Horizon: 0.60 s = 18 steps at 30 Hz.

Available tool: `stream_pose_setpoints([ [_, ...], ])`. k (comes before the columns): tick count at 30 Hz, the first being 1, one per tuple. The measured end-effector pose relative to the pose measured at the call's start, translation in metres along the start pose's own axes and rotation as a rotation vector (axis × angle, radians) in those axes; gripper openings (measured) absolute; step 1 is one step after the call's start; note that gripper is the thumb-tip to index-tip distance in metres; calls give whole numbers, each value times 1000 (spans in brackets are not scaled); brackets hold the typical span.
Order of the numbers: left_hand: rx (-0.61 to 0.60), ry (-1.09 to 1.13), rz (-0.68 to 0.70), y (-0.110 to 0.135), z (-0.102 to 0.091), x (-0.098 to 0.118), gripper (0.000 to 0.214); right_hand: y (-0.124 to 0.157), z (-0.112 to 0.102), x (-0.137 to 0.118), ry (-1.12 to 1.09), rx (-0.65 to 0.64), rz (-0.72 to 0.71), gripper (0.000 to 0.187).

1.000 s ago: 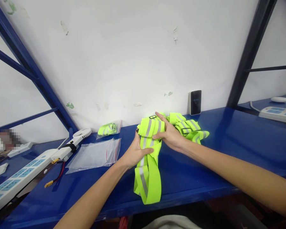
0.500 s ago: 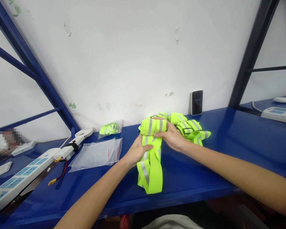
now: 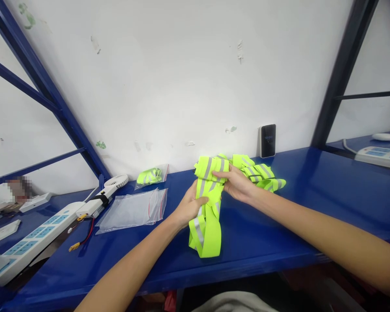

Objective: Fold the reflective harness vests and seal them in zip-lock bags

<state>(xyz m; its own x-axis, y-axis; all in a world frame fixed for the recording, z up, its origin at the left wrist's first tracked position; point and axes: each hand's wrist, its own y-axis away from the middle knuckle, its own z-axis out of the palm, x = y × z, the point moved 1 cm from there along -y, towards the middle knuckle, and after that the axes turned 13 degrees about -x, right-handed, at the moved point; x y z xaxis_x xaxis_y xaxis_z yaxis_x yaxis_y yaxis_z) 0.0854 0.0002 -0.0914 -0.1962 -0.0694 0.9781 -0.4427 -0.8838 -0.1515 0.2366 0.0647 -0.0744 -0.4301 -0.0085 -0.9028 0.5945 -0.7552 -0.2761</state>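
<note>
"Head camera: where is the fluorescent yellow-green reflective strap (image 3: 215,196)?"

"Between both hands, over the blue tabletop (image 3: 263,227). Its thick folded part sits at the right thumb, and a loose loop droops below the left thumb. Whether that loop touches the tabletop, I can't tell."

"How are the fingers set?"

"The left hand (image 3: 189,206) is closed on the gathered lengths, thumb across the front, the other fingers mostly hidden behind. The right hand (image 3: 241,183) has its thumb over the right edge of the folds and its fingers tucked behind, with only the layers of webbing between. How hard either squeezes, I can't say."

"And how would it handle?"

"Light and soft, I'd judge, floppy rather than stiff, hardly fragile. It looks smooth, so the layers may slide. I'd hold it flat across the whole stack, thumb in front and fingers behind; pinching one layer would probably let the others slip."

"What's near the fingers?"

"Just beyond the right ones, a heap of similar straps (image 3: 263,171). Out to the left of the left ones, flat clear zip bags (image 3: 128,211), and past those a bagged strap (image 3: 149,176)."
</note>
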Motion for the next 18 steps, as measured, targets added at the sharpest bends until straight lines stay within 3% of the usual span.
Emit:
stream_pose_setpoints([
  [6,28,61,5,-2,0,-2,57,-2,-5,2,138,-105,-140,52],
  [13,216,162,-18,-7,-3,-8,45,0,-11,7,717,-250,-353,36],
  [18,300,183,-11,-9,-9,-11,41,13,-4,0,843,-456,-406,32],
])
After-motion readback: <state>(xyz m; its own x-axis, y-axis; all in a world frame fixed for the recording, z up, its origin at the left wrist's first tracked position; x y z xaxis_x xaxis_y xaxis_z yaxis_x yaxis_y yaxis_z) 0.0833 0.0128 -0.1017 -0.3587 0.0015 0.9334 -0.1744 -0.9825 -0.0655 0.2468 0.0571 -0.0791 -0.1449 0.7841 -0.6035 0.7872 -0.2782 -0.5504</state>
